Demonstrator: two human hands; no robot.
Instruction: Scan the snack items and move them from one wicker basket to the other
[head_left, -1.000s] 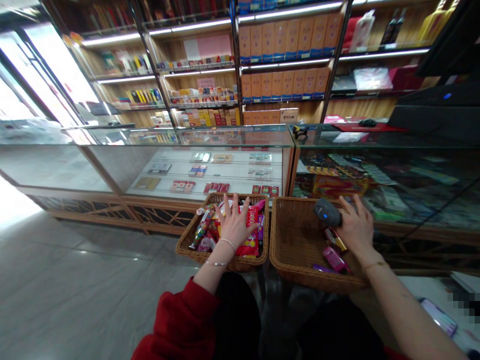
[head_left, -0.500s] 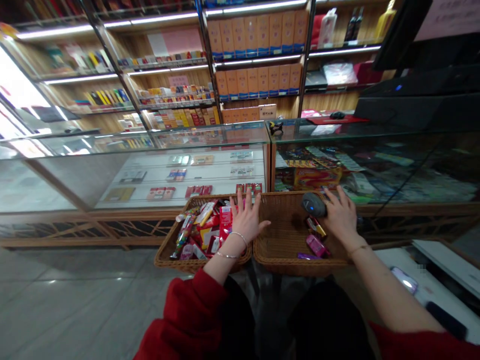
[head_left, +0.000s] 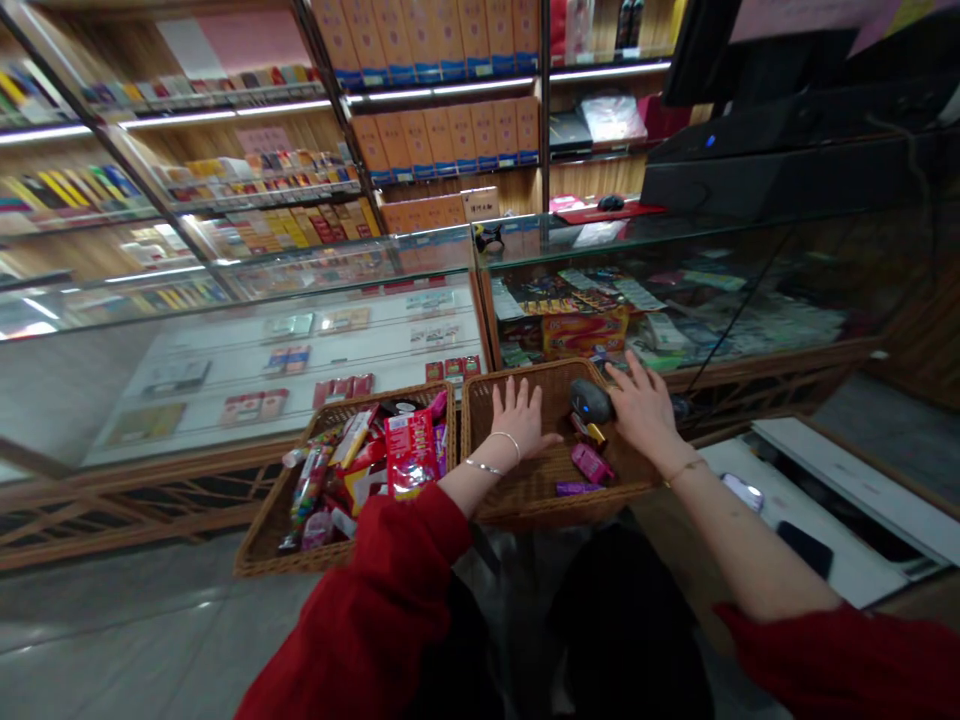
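My left hand point(head_left: 517, 420) is spread flat above the left part of the right wicker basket point(head_left: 517, 512), holding nothing. At that basket's right side, my right hand point(head_left: 641, 410) is on a dark grey barcode scanner point(head_left: 590, 400) with a blue light. Its head sticks out left of my fingers, and my hand covers most of the handle. Below it in the basket lie a pink packet point(head_left: 592, 463), a purple stick-shaped packet point(head_left: 577, 489) and a small gold-and-dark item point(head_left: 595, 432). The left wicker basket point(head_left: 259, 535) holds many snacks, including a red packet point(head_left: 410, 450) and a candy-filled tube point(head_left: 311, 485).
A glass display counter point(head_left: 375, 285) stands right behind the baskets. To the right, a white surface point(head_left: 840, 560) carries a phone point(head_left: 742, 492) and a dark flat object point(head_left: 805, 548). A monitor point(head_left: 705, 60) stands on the counter, with stocked shelves point(head_left: 442, 90) behind.
My left hand has moved right, from over the left basket's edge to over the right basket. My right hand stays with the scanner. The whole view has shifted and tilted.
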